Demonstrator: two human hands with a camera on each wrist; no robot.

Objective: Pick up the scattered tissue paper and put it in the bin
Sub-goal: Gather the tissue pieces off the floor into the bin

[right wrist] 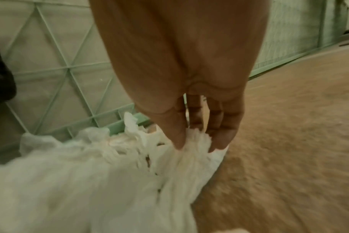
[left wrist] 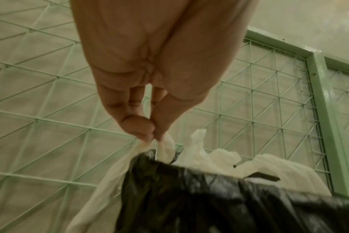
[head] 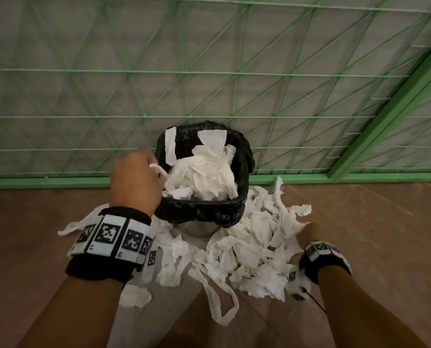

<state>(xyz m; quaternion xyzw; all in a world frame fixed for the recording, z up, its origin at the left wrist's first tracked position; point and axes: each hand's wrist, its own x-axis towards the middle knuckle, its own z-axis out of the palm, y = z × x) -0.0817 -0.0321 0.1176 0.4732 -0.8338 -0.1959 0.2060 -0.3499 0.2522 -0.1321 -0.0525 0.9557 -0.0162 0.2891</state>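
A bin with a black liner (head: 204, 212) stands against the green mesh fence, heaped with white tissue (head: 204, 174). My left hand (head: 136, 177) is at the bin's left rim. Its thumb and fingers (left wrist: 153, 137) pinch a thin strip of tissue (left wrist: 165, 149) that hangs partly over the liner (left wrist: 209, 197). More torn tissue lies scattered on the floor (head: 247, 249) in front and to the right of the bin. My right hand (head: 307, 233) is low at the right edge of that pile. In the right wrist view the right hand (right wrist: 195, 146) points down and pinches a bunched wad of tissue (right wrist: 189, 160).
The green wire fence (head: 209, 71) with its green base rail (head: 46, 182) runs right behind the bin. A slanted green post (head: 397, 101) rises at the right. The floor is brown (head: 372, 234), with a grey strip (head: 181, 322) under the pile.
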